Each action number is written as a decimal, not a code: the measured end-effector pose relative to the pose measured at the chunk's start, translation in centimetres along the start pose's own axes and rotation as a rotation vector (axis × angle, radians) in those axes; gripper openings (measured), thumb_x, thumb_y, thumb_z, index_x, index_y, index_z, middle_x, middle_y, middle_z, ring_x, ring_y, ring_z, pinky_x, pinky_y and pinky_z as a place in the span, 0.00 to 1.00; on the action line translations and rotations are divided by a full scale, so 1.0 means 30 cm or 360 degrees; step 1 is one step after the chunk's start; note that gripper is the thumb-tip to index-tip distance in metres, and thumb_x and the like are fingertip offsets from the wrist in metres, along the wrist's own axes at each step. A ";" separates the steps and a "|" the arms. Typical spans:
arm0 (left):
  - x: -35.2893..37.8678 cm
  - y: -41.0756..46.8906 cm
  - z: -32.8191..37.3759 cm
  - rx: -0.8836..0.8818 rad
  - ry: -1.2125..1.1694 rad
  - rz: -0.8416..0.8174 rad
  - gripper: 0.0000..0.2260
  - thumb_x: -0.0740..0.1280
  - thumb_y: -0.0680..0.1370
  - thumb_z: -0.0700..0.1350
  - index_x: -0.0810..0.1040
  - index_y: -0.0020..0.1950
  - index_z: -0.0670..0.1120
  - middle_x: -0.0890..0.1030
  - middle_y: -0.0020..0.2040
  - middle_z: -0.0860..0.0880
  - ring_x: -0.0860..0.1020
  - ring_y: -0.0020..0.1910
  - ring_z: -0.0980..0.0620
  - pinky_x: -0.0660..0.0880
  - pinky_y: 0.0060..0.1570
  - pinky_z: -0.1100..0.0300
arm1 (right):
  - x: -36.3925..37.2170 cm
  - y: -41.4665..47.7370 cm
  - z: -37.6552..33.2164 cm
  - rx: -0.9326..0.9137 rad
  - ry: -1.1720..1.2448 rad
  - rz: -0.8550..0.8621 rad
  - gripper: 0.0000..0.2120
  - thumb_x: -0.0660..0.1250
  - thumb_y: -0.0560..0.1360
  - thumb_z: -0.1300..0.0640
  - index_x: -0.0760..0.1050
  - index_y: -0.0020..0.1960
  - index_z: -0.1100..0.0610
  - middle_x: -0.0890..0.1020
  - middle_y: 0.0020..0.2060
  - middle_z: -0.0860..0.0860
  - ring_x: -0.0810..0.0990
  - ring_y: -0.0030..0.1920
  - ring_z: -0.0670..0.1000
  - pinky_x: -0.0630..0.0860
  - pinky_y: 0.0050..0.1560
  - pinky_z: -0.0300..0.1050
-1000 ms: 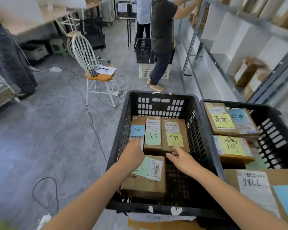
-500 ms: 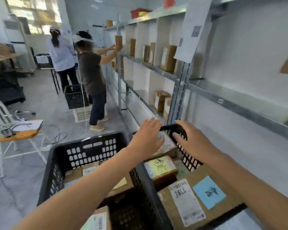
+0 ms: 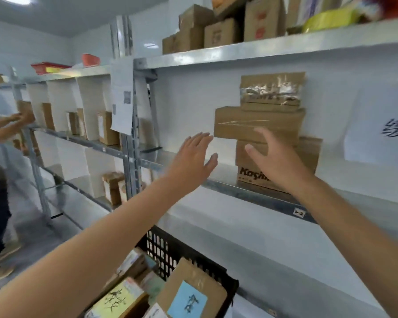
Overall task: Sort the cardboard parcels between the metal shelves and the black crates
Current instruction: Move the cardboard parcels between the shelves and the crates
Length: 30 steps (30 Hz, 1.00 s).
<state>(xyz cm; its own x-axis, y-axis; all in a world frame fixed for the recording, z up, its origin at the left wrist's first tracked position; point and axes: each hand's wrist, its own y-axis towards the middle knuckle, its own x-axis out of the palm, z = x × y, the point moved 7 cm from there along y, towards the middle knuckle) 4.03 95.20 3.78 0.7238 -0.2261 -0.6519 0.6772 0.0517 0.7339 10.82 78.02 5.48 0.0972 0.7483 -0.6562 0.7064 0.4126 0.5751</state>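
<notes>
Count as seen from my position. Hands of mine in view: two, my left hand point(image 3: 193, 157) and my right hand point(image 3: 275, 160), both bare with fingers spread, neither holding anything. Cardboard parcels stacked on the shelf directly ahead: three, namely the top taped parcel point(image 3: 272, 90), the middle parcel point(image 3: 239, 122) and the bottom printed parcel point(image 3: 308, 154). Black crates point(image 3: 170, 249) in view, near and low: one. Parcels showing inside it with coloured notes: two, one yellow-noted parcel point(image 3: 117, 299) and one blue-noted parcel point(image 3: 189, 297); others there are too blurred to count. Other people, far left: one, partly visible.
</notes>
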 end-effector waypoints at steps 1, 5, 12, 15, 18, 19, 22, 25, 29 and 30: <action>0.006 0.046 0.033 0.0025 -0.0070 0.0042 0.20 0.63 0.82 0.45 0.69 0.73 0.40 0.71 0.73 0.43 0.66 0.73 0.45 0.56 0.74 0.58 | -0.045 0.007 0.015 0.0006 -0.0025 0.0049 0.27 0.60 0.81 0.42 0.59 0.77 0.45 0.66 0.75 0.48 0.68 0.72 0.52 0.68 0.65 0.51; 0.048 0.233 0.104 -0.0068 -0.0514 0.0013 0.17 0.62 0.81 0.44 0.71 0.70 0.47 0.75 0.67 0.46 0.75 0.60 0.51 0.67 0.55 0.72 | -0.215 0.069 0.070 0.0020 -0.0078 0.0341 0.28 0.61 0.81 0.43 0.59 0.77 0.50 0.65 0.75 0.48 0.68 0.71 0.49 0.65 0.65 0.43; 0.099 0.472 0.075 -0.0637 -0.1073 0.0050 0.26 0.61 0.82 0.47 0.59 0.79 0.47 0.64 0.77 0.49 0.69 0.69 0.51 0.66 0.56 0.60 | -0.380 0.286 0.168 0.0120 0.0030 0.0453 0.31 0.58 0.82 0.46 0.52 0.80 0.58 0.59 0.79 0.54 0.63 0.75 0.53 0.58 0.62 0.38; 0.129 0.518 0.073 -0.0739 -0.1183 -0.0077 0.25 0.62 0.81 0.45 0.62 0.77 0.47 0.69 0.74 0.48 0.70 0.64 0.51 0.66 0.59 0.59 | -0.349 0.356 0.189 0.0224 0.0109 0.0261 0.32 0.57 0.83 0.44 0.54 0.79 0.59 0.61 0.78 0.56 0.64 0.75 0.55 0.62 0.61 0.42; 0.142 0.536 0.086 -0.0743 -0.1195 -0.0126 0.24 0.65 0.76 0.43 0.69 0.72 0.51 0.77 0.66 0.48 0.72 0.65 0.45 0.68 0.68 0.50 | -0.324 0.392 0.205 0.0311 0.0187 0.0222 0.28 0.57 0.82 0.45 0.63 0.75 0.62 0.72 0.71 0.59 0.71 0.69 0.59 0.68 0.61 0.49; 0.148 0.537 0.090 -0.0733 -0.1192 -0.0132 0.25 0.64 0.75 0.42 0.69 0.72 0.52 0.78 0.65 0.50 0.72 0.65 0.44 0.67 0.69 0.48 | -0.317 0.397 0.210 0.0337 0.0217 0.0231 0.25 0.58 0.82 0.46 0.68 0.72 0.62 0.76 0.65 0.60 0.74 0.65 0.60 0.71 0.60 0.51; 0.176 0.527 0.094 -0.0712 -0.1274 -0.0134 0.27 0.63 0.75 0.39 0.67 0.73 0.57 0.78 0.63 0.55 0.70 0.67 0.45 0.66 0.70 0.48 | -0.295 0.393 0.216 0.0390 0.0251 0.0230 0.19 0.59 0.79 0.43 0.75 0.61 0.55 0.80 0.52 0.52 0.77 0.58 0.58 0.73 0.63 0.55; 0.182 0.509 0.087 -0.0768 -0.1488 -0.0063 0.29 0.63 0.76 0.38 0.67 0.74 0.60 0.76 0.67 0.54 0.68 0.69 0.46 0.66 0.70 0.47 | -0.299 0.384 0.207 0.0333 0.0273 0.0271 0.18 0.60 0.78 0.43 0.75 0.60 0.53 0.80 0.51 0.50 0.78 0.57 0.56 0.73 0.63 0.57; 0.137 0.467 0.101 -0.0663 -0.1761 0.0016 0.27 0.64 0.77 0.37 0.69 0.73 0.59 0.77 0.68 0.52 0.71 0.69 0.47 0.66 0.72 0.45 | -0.313 0.332 0.181 0.0224 0.0454 0.0313 0.18 0.62 0.77 0.42 0.76 0.60 0.51 0.82 0.55 0.51 0.80 0.54 0.51 0.75 0.54 0.46; 0.121 0.448 0.106 -0.0618 -0.1832 0.0022 0.27 0.64 0.77 0.36 0.70 0.73 0.58 0.77 0.67 0.52 0.72 0.68 0.47 0.66 0.72 0.45 | -0.312 0.313 0.173 0.0192 0.0474 0.0323 0.19 0.61 0.76 0.41 0.77 0.60 0.52 0.82 0.56 0.53 0.80 0.55 0.52 0.75 0.55 0.47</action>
<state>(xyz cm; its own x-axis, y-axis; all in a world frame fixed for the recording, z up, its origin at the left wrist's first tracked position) 15.34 91.99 11.90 0.3241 -0.9447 0.0507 0.8079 0.3043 0.5048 20.18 72.19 14.49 0.0479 0.9341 -0.3539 0.7728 0.1898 0.6056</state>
